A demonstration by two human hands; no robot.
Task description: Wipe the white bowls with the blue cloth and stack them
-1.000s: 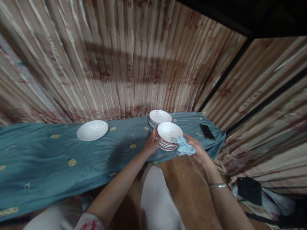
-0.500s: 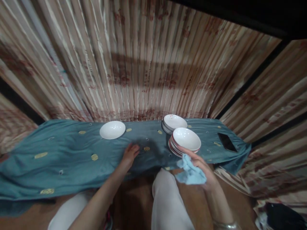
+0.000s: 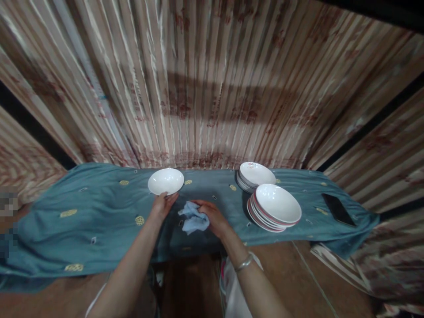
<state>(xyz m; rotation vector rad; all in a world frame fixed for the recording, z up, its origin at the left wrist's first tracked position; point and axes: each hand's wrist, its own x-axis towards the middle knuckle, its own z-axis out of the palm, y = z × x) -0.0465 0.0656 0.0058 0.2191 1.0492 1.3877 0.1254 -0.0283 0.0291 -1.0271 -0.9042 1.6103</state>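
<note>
A single white bowl [image 3: 166,181] sits at the back of the cloth-covered table, left of centre. My left hand [image 3: 162,206] grips its near rim, thumb over the edge and fingers underneath. In my right hand [image 3: 213,216] is a crumpled light blue cloth [image 3: 195,219], hanging from the fingers over the middle of the table. To the right stands a stack of red-rimmed white bowls [image 3: 278,204]. Just behind it is a second stack of white bowls [image 3: 256,174], the top one with a small floral print inside.
A black phone [image 3: 338,209] lies near the right end of the table. The green tablecloth [image 3: 109,221] with yellow motifs is wrinkled at the left. A striped, patterned curtain [image 3: 205,88] hangs right behind the table.
My left hand has moved forward to the single bowl and taken its rim. My right hand has carried the blue cloth leftward from the red-rimmed stack. The view has shifted slightly.
</note>
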